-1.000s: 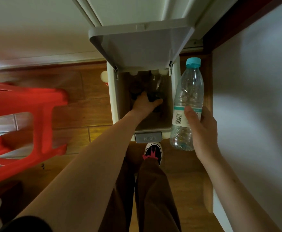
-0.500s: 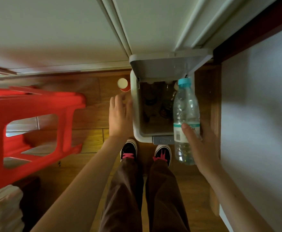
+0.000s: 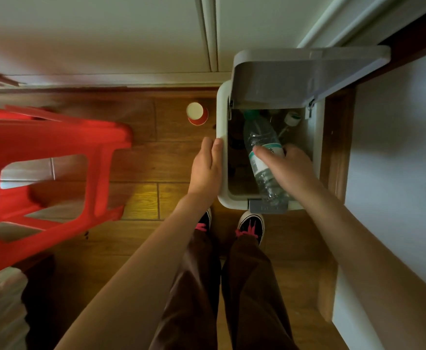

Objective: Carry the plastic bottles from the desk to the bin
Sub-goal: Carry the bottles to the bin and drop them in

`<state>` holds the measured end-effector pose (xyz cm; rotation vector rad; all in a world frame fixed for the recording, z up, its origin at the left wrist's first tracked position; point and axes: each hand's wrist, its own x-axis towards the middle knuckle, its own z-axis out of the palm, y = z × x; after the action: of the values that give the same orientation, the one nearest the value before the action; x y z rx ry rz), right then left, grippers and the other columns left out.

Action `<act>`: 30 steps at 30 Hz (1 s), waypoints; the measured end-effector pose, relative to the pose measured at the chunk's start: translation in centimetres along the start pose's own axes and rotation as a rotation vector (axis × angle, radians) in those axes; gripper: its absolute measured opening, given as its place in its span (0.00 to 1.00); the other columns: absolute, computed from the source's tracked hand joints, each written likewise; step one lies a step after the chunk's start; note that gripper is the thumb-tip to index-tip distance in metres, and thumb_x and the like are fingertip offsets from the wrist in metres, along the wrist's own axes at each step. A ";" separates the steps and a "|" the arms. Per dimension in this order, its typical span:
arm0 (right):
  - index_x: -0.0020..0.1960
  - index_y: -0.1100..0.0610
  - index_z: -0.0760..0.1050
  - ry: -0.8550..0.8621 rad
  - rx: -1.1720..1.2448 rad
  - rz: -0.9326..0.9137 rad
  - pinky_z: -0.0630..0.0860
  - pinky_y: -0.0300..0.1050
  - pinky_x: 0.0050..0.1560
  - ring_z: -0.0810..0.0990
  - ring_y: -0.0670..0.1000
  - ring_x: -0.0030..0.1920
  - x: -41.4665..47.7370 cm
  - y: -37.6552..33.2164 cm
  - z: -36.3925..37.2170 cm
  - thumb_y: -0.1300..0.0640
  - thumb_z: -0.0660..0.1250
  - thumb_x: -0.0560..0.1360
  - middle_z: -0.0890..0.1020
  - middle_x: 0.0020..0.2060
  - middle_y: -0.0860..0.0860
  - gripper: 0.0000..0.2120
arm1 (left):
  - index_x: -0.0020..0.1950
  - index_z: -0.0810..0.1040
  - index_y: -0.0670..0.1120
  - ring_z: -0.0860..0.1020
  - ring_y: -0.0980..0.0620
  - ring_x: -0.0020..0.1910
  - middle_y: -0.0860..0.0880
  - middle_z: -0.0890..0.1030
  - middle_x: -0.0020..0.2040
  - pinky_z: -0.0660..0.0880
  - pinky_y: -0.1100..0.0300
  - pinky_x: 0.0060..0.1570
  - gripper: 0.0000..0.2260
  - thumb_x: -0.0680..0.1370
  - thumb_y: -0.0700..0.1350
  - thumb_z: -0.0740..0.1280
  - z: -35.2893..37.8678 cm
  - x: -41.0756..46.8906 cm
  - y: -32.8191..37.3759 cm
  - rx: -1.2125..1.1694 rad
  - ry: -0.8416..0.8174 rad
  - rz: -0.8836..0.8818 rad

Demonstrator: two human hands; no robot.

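Observation:
A white pedal bin [image 3: 221, 114] stands on the wooden floor with its grey lid [image 3: 295, 79] raised. My right hand [image 3: 286, 168] grips a clear plastic bottle [image 3: 262, 145] with a teal cap and a white-and-teal label. The bottle is tilted cap-down inside the bin's opening, its base over the front rim. My left hand [image 3: 205, 165] rests flat against the outside of the bin's left rim and holds nothing. Other bottles lie dimly at the bin's bottom, one with a white cap [image 3: 292, 118].
A red plastic stool [image 3: 47, 152] stands on the left. A red paper cup [image 3: 196, 113] sits on the floor beside the bin. A white desk side [image 3: 396, 173] is on the right. My two shoes [image 3: 251, 224] are at the bin's pedal. White wall panels lie beyond.
My right hand has swung the upright bottle over and tipped it cap-first into the bin. My left hand, earlier inside the bin, has come out and now rests on the left rim.

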<state>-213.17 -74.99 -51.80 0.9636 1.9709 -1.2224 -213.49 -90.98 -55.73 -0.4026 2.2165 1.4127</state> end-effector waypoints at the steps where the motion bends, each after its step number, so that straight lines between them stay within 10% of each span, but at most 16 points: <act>1: 0.55 0.57 0.75 0.007 0.034 0.003 0.75 0.37 0.27 0.83 0.48 0.36 0.6 -0.1 0.2 0.39 0.68 0.71 0.83 0.44 0.52 0.23 | 0.48 0.70 0.41 0.70 0.65 0.29 0.51 0.71 0.35 0.68 0.72 0.29 0.15 0.84 0.49 0.51 0.1 0.0 -0.1 -0.006 0.004 0.005; 19: 0.67 0.57 0.68 -0.084 0.131 -0.085 0.69 0.30 0.36 0.75 0.39 0.42 3.7 3.0 4.0 0.54 0.70 0.74 0.77 0.49 0.45 0.23 | 0.46 0.67 0.42 0.72 0.66 0.30 0.53 0.70 0.34 0.68 0.72 0.29 0.12 0.84 0.48 0.51 0.5 -0.3 -0.2 0.007 0.035 0.037; 30: 0.68 0.60 0.68 -0.024 -0.020 -0.131 0.71 0.40 0.52 0.76 0.56 0.61 4.4 3.1 4.7 0.57 0.68 0.76 0.77 0.62 0.57 0.22 | 0.47 0.68 0.42 0.71 0.65 0.30 0.53 0.70 0.35 0.68 0.72 0.29 0.13 0.84 0.49 0.51 0.2 -0.4 0.1 0.054 0.030 -0.013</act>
<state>-212.42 -77.19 -58.54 0.8165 2.0510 -1.2764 -213.11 -90.75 -55.50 -0.4209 2.2664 1.3459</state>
